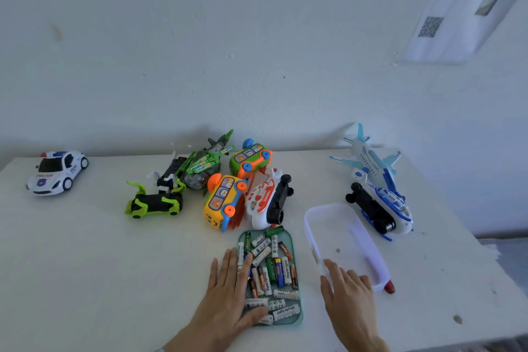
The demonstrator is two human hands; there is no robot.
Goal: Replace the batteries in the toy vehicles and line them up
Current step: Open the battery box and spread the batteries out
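A teal tray [298,306] full of several AA batteries [274,266] lies at the table's front middle. My left hand [228,294] rests flat on the tray's left side, fingers straight over the batteries. My right hand [348,297] lies flat on the near end of a clear plastic lid [343,234]. Behind the tray, a cluster of toys lies tipped over: a yellow bus [221,203], a green-orange bus [250,160], a white-red vehicle [267,200], a green plane [205,164] and a green-black car [155,203]. A white police car [57,171] stands alone far left.
A blue-white airplane [368,157] and a blue-white helicopter toy [383,208] lie at the back right of the white table [85,266]. A small red object [389,286] sits by the lid's near corner. The wall rises right behind the table.
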